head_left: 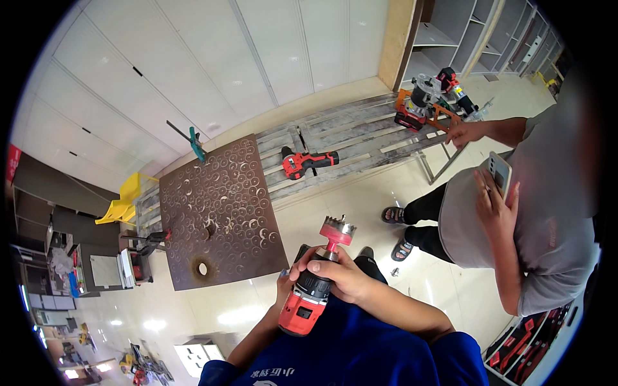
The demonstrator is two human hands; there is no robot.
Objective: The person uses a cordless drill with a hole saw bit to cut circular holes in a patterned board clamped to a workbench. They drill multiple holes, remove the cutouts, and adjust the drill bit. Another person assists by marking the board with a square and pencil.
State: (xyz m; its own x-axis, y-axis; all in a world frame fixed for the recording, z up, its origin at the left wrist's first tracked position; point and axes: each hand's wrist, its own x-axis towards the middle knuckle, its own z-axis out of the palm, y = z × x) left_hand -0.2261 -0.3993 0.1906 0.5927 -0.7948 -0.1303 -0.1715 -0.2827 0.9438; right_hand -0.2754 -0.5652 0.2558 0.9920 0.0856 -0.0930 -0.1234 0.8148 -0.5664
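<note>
A red and black cordless drill (302,312) is held upright in front of my body, its chuck pointing away from me. A round red hole saw (338,230) with a toothed rim and a centre bit is fitted in the chuck. My right hand (344,275) is closed around the chuck end. My left hand (286,283) is closed on the drill's left side, partly hidden behind the body. Beyond them lies a brown board (225,248) scored with many ring cuts, with one hole through its near corner.
A second red drill (299,164) lies on the slatted bench (351,128). Clamps, one green (196,145) and one black (151,241), sit at the board's edges. A router (421,96) stands farther right. On my right a co-worker (515,219) holds a phone (499,168).
</note>
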